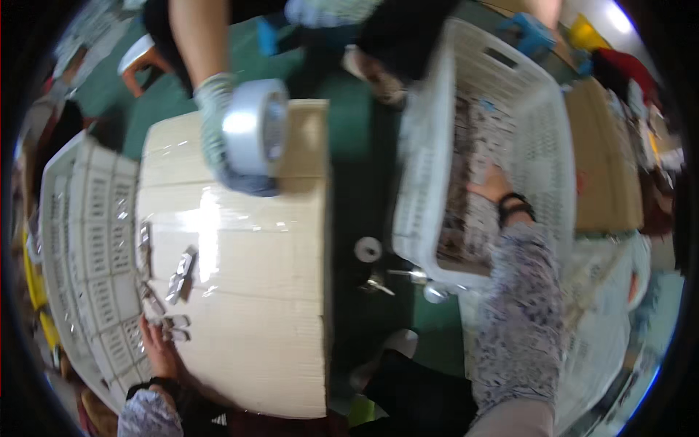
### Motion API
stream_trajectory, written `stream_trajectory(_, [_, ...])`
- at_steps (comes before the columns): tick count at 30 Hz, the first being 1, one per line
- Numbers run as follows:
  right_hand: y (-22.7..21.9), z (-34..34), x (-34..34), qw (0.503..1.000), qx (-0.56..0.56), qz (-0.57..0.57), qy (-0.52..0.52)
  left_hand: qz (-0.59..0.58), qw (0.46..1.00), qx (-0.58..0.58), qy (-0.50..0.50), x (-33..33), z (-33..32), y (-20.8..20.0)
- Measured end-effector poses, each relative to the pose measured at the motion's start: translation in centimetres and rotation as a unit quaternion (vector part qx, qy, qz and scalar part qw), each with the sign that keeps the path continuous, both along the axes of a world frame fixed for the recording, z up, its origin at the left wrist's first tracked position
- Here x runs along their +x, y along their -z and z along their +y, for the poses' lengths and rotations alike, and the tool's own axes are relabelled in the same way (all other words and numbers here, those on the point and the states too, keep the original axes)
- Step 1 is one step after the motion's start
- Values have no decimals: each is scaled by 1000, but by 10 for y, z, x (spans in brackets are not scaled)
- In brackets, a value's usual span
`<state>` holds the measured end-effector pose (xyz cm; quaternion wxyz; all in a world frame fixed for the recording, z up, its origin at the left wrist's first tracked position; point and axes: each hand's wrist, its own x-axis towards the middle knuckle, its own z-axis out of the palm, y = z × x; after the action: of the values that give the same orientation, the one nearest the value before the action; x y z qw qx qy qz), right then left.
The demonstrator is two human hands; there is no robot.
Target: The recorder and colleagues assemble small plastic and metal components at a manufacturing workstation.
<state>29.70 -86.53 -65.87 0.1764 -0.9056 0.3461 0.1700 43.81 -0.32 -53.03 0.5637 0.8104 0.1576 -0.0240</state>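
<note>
My left hand (158, 351) lies with outstretched fingers at the left edge of a cardboard box (255, 328), beside several small oblong brown-and-silver pieces (181, 274) whose kind I cannot make out. Deep in a white plastic crate (553, 156) at the right, my right hand (494, 183) rests on many small pale pieces (484, 218) in rows. Its thumb stands apart from the other fingers, which are partly hidden; nothing shows in its grasp. Across the box, another person's gloved hand (213, 120) holds a wide roll of tape (247, 130) over the far end.
Another white crate (95, 291) leans along the box's left side. On the green floor between box and right crate lie a white ring (368, 249) and some metal parts (411, 277). Another cardboard box (604, 160) and white sacks (593, 313) stand farther right.
</note>
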Motion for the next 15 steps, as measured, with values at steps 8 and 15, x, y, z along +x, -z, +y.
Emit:
stream_trajectory(8, [18,-4,-3,967,56,-221,-110,8,944,307,119,7,-90,-7])
stream_trajectory(15, [106,-45,-14,926,201,-314,60,-21,927,346,145,2,-105,-30])
